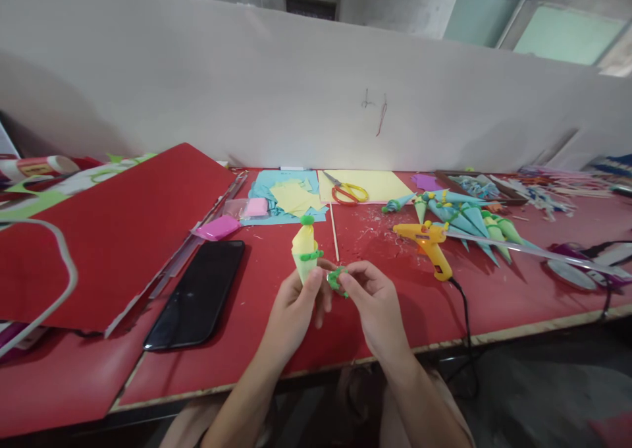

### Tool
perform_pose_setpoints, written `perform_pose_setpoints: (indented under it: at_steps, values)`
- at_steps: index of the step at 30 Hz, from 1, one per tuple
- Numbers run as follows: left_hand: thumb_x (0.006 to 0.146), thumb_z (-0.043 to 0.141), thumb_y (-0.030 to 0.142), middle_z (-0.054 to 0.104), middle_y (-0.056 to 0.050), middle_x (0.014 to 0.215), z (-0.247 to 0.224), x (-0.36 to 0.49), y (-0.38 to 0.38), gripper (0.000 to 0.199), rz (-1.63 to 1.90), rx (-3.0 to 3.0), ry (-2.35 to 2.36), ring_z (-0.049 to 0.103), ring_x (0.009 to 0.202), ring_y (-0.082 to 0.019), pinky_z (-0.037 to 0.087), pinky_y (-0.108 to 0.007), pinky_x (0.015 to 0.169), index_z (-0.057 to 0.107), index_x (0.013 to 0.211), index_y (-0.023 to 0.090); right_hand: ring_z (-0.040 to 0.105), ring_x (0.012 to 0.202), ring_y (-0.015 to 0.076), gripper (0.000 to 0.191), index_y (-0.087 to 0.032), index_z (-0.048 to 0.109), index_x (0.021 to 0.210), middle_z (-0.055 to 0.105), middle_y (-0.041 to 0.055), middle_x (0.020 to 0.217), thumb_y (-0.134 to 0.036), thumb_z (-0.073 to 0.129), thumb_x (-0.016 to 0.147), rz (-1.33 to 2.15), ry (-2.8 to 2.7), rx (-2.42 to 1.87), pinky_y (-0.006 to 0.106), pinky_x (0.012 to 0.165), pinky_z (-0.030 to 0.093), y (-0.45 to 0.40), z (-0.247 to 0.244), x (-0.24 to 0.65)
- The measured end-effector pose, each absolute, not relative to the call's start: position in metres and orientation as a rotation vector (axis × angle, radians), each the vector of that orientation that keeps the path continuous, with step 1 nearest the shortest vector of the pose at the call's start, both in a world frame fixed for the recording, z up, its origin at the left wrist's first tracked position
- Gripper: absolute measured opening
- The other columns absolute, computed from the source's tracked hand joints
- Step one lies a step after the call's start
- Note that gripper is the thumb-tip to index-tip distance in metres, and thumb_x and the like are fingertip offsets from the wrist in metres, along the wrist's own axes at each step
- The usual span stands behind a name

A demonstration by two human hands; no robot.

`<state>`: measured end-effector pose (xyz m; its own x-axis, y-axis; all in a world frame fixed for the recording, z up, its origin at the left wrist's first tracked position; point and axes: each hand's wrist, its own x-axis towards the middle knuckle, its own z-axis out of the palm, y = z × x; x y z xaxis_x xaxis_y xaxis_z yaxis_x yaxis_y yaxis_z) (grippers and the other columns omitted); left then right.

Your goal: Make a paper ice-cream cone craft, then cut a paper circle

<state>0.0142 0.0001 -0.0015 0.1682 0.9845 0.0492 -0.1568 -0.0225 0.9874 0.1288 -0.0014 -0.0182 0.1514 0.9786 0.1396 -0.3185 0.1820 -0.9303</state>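
A pale yellow-green paper cone (305, 244) stands roughly upright in my left hand (299, 303); its yellow upper part carries a green tip, and a green band of clay-like lumps circles its middle. My left fingers are wrapped around the cone's lower part. Just right of it, my right hand (370, 296) pinches a lump of green modelling clay (336, 279) between thumb and fingers. The clay is close to my left fingertips; whether they touch it I cannot tell. Beyond both hands a thin wooden stick (334, 232) lies on the red table (266, 290).
A yellow glue gun (427, 240) with a clear stick lies to the right, near several finished-looking paper cones (461, 214). Scissors (348, 191) rest on yellow paper (382, 183) at the back. A black phone (197, 296) and a red board (123, 230) are on the left.
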Motion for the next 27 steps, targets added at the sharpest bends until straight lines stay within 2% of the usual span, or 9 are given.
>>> perform_pose_setpoints:
  at_steps: [3,8,12,20,27]
  values:
    - [0.080,0.042,0.056,0.046,0.005,0.048,-0.005,0.016,0.001,0.043,1.127,1.132,0.841,0.041,0.042,-0.008,0.031,-0.020,0.042,0.055,0.084,0.015,0.056,0.061,0.0094,0.008,-0.019,0.059,0.069,0.060,-0.0042,0.063,-0.026,0.062,0.074,1.034,-0.971,-0.927,0.020,0.057,0.045,-0.003,-0.016,0.129]
    - [0.079,0.038,0.061,0.033,0.009,0.041,-0.011,0.028,-0.001,0.045,1.046,1.012,0.747,0.025,0.039,-0.007,0.022,-0.020,0.040,0.046,0.066,0.018,0.060,0.083,0.0136,0.004,-0.020,0.058,0.077,0.065,0.0013,0.086,-0.018,0.055,0.080,0.624,-1.079,-0.897,0.026,0.072,0.048,-0.009,-0.013,0.130]
    - [0.076,0.036,0.066,0.032,0.008,0.041,-0.012,0.035,-0.004,0.050,1.044,0.997,0.801,0.024,0.040,-0.007,0.021,-0.021,0.041,0.042,0.061,0.019,0.060,0.091,0.0167,0.013,-0.022,0.057,0.084,0.065,0.0033,0.093,-0.011,0.053,0.080,0.383,-1.245,-0.819,0.033,0.079,0.049,-0.015,-0.015,0.130]
    - [0.074,0.039,0.067,0.033,0.007,0.042,-0.008,0.034,-0.006,0.050,1.065,0.987,0.828,0.026,0.042,-0.007,0.022,-0.022,0.042,0.041,0.058,0.019,0.062,0.087,0.0165,0.014,-0.022,0.057,0.085,0.067,0.0042,0.091,-0.010,0.053,0.080,0.322,-1.387,-0.861,0.032,0.075,0.050,-0.016,-0.015,0.131]
    - [0.072,0.040,0.069,0.031,0.008,0.038,-0.010,0.036,-0.008,0.053,1.062,0.967,0.809,0.023,0.038,-0.006,0.019,-0.021,0.039,0.042,0.057,0.019,0.061,0.093,0.0166,0.014,-0.022,0.057,0.087,0.067,0.0051,0.097,-0.011,0.052,0.081,0.334,-1.387,-0.887,0.032,0.080,0.050,-0.016,-0.015,0.130]
